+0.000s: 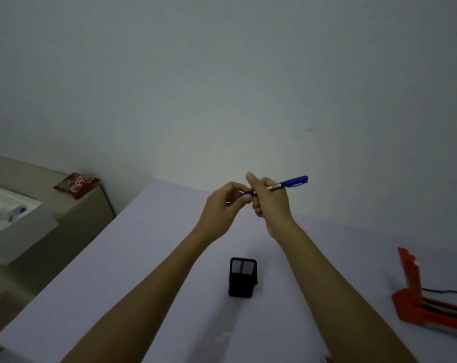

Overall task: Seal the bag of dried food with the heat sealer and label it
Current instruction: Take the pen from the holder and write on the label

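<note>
Both hands on the slim blue-capped marker pen [279,185] above the table.
Right hand [268,203] fisted round the light, stiff barrel; left hand [223,205] fingertips pinch its small cap end.

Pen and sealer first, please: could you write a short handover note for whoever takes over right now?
Right hand grips the blue pen in the air; left hand pinches its near end, cap side unclear.
Black pen holder stands on the table.
Red heat sealer sits open at the right edge.
The bag is out of view, so sealing cannot be confirmed.
Left: write the label.
</note>
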